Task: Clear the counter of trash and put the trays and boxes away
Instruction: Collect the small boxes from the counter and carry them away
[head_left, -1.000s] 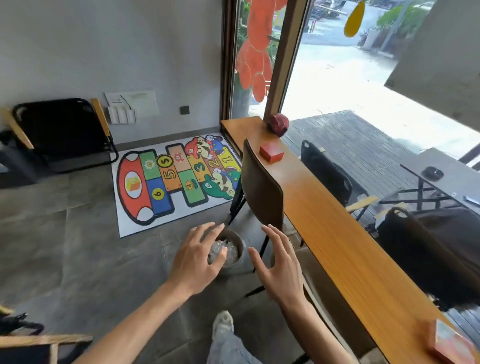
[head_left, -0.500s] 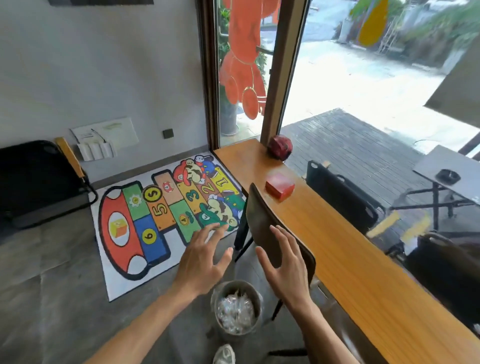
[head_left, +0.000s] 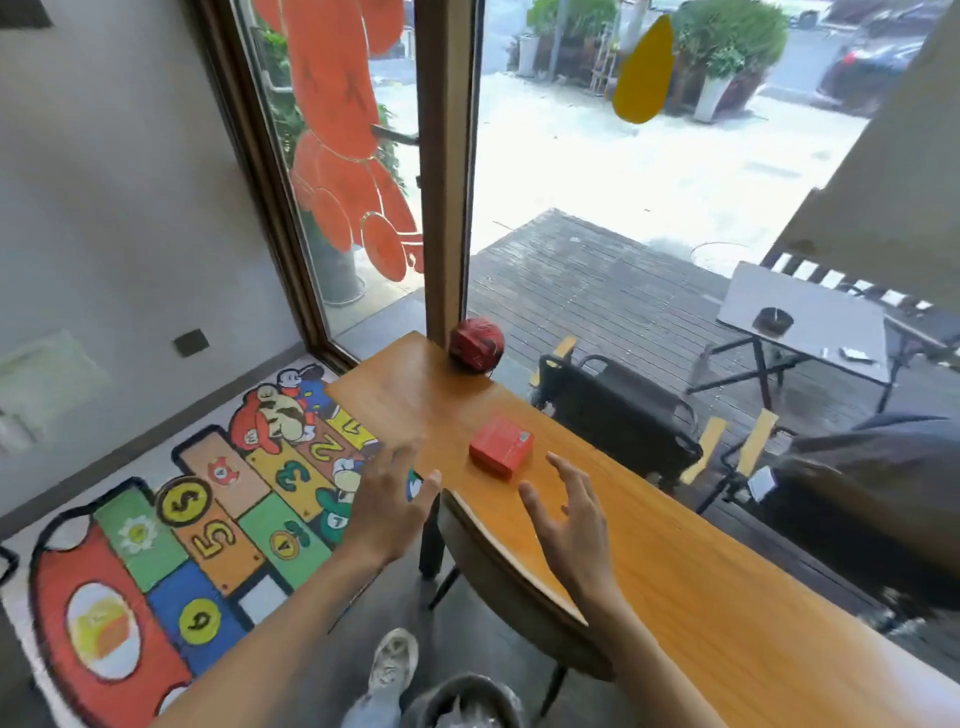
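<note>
A small red box (head_left: 501, 447) lies on the long wooden counter (head_left: 701, 582) near its far end. Farther back, against the window post, sits a round dark-red object (head_left: 476, 344). My left hand (head_left: 389, 501) hovers open by the counter's left edge, short of the box. Just right of and below the box, my right hand (head_left: 569, 519) floats above the counter with fingers spread and nothing in it. A grey trash bin (head_left: 462, 701) with clear plastic inside stands on the floor at the bottom edge.
A dark chair (head_left: 514, 587) is tucked against the counter under my right arm. A colourful hopscotch mat (head_left: 197, 530) covers the floor on the left. Beyond the window are a black chair (head_left: 618, 415) and a grey table (head_left: 810, 322). My shoe (head_left: 392, 660) shows below.
The view has lifted from the bin toward the counter's far end. Both hands have risen from above the bin and moved forward to either side of the red box.
</note>
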